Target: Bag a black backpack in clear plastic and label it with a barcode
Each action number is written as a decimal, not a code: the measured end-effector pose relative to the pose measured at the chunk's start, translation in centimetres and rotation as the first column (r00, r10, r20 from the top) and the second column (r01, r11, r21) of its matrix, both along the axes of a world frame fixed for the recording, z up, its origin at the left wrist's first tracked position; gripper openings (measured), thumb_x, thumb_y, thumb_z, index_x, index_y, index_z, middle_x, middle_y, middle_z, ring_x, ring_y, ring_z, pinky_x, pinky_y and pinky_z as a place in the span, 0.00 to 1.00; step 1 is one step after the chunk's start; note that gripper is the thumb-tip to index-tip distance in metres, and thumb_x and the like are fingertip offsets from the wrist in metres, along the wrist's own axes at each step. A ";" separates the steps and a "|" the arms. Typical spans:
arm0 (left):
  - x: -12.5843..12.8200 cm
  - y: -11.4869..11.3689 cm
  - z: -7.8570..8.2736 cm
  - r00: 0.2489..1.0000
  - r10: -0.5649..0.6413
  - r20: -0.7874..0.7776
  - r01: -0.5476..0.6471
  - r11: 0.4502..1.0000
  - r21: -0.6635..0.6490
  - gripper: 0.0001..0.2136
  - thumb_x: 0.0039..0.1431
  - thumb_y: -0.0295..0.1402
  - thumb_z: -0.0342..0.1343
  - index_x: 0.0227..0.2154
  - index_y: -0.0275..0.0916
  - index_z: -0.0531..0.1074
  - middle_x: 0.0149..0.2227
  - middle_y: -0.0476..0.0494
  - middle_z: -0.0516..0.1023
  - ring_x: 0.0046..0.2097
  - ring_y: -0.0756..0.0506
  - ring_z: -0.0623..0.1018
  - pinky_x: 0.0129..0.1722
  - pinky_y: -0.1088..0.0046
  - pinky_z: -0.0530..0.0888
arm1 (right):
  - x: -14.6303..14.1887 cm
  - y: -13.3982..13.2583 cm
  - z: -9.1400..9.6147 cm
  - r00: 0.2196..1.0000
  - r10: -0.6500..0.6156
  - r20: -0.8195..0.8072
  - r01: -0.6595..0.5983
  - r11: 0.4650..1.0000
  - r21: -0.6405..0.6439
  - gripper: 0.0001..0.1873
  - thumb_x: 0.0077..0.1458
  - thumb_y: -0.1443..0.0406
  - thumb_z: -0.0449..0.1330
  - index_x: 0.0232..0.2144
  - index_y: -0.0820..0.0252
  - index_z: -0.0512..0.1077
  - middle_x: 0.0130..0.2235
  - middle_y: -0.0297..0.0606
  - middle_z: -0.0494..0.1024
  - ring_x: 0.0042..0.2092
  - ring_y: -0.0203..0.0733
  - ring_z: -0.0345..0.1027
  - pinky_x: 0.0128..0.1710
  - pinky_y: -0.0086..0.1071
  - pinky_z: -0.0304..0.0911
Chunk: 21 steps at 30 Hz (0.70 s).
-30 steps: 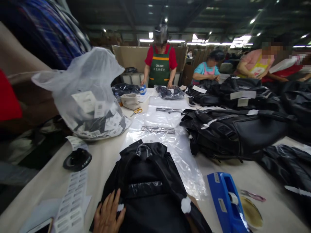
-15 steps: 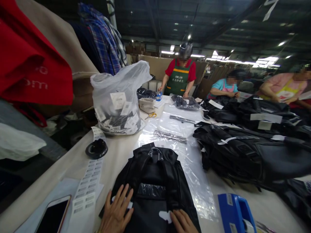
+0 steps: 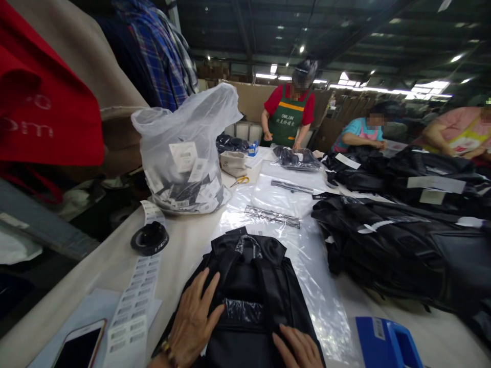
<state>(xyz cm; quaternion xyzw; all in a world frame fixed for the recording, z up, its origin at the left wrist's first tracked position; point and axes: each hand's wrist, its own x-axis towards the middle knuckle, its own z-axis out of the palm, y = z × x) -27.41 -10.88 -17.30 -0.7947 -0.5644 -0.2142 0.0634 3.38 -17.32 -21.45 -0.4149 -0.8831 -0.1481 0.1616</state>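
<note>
A black backpack (image 3: 240,271) lies in front of me with its straps facing up and its top pointing away. On its left side rests my left hand (image 3: 195,317), flat with the fingers spread. My right hand (image 3: 299,347) lies on the lower right of the backpack, fingers apart and partly cut off by the frame's bottom edge. Neither hand holds anything. Clear plastic is wrapped around the top handle and a strip across the back. Under and beyond the backpack are clear plastic bags (image 3: 322,286).
At left lie a barcode label strip (image 3: 128,306), a black tape roll (image 3: 149,238), a phone (image 3: 79,345) and a plastic sack of tags (image 3: 184,158). Yellow-handled scissors (image 3: 241,180) lie beyond. Black backpacks (image 3: 395,245) and a blue tape dispenser (image 3: 385,342) stand right. Several co-workers work around the table.
My left hand has slid up along the backpack's left side. My right hand has shifted slightly right, and the white patch beside it no longer shows. The view has turned a little.
</note>
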 end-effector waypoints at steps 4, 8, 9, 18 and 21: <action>1.1 0.4 -3.4 0.980 -0.135 -0.143 0.106 0.975 -0.198 0.30 0.57 0.38 0.48 0.62 0.41 0.46 0.63 0.39 0.51 0.62 0.39 0.56 0.54 0.60 0.64 | -2.4 0.8 -2.2 0.983 -0.176 0.049 0.164 0.967 0.193 0.26 0.53 0.50 0.51 0.49 0.58 0.68 0.47 0.44 0.73 0.49 0.49 0.67 0.47 0.41 0.60; 1.5 -0.8 -8.0 0.958 -0.149 -0.243 0.093 0.969 -0.229 0.29 0.55 0.42 0.50 0.60 0.42 0.53 0.61 0.36 0.55 0.60 0.36 0.59 0.53 0.56 0.63 | -3.3 1.6 -4.0 0.971 -0.233 0.058 0.218 0.957 0.194 0.27 0.52 0.50 0.52 0.47 0.62 0.68 0.46 0.47 0.73 0.49 0.51 0.65 0.47 0.40 0.57; 1.5 -0.9 -8.6 0.959 -0.127 -0.253 0.077 0.977 -0.199 0.29 0.55 0.42 0.50 0.59 0.42 0.54 0.61 0.35 0.55 0.60 0.36 0.59 0.53 0.56 0.63 | -3.3 1.8 -4.5 0.971 -0.231 0.059 0.215 0.956 0.201 0.28 0.51 0.50 0.52 0.47 0.63 0.69 0.46 0.48 0.74 0.48 0.52 0.66 0.47 0.40 0.56; 3.9 4.8 -1.6 0.990 -0.072 -0.121 0.025 0.935 -0.353 0.14 0.62 0.34 0.43 0.30 0.38 0.73 0.33 0.41 0.75 0.35 0.44 0.74 0.36 0.65 0.70 | -4.6 1.5 -8.3 0.919 -0.369 -0.140 0.386 0.913 0.130 0.32 0.58 0.51 0.41 0.59 0.62 0.54 0.44 0.50 0.74 0.45 0.53 0.69 0.44 0.44 0.59; 6.0 9.4 -1.4 0.999 -0.018 -0.030 0.015 0.997 -0.073 0.14 0.62 0.34 0.42 0.33 0.34 0.72 0.35 0.38 0.75 0.39 0.43 0.74 0.37 0.66 0.71 | -5.1 2.0 -8.2 0.910 -0.392 -0.134 0.408 0.904 0.124 0.32 0.60 0.54 0.39 0.62 0.62 0.46 0.43 0.50 0.75 0.44 0.53 0.70 0.43 0.45 0.60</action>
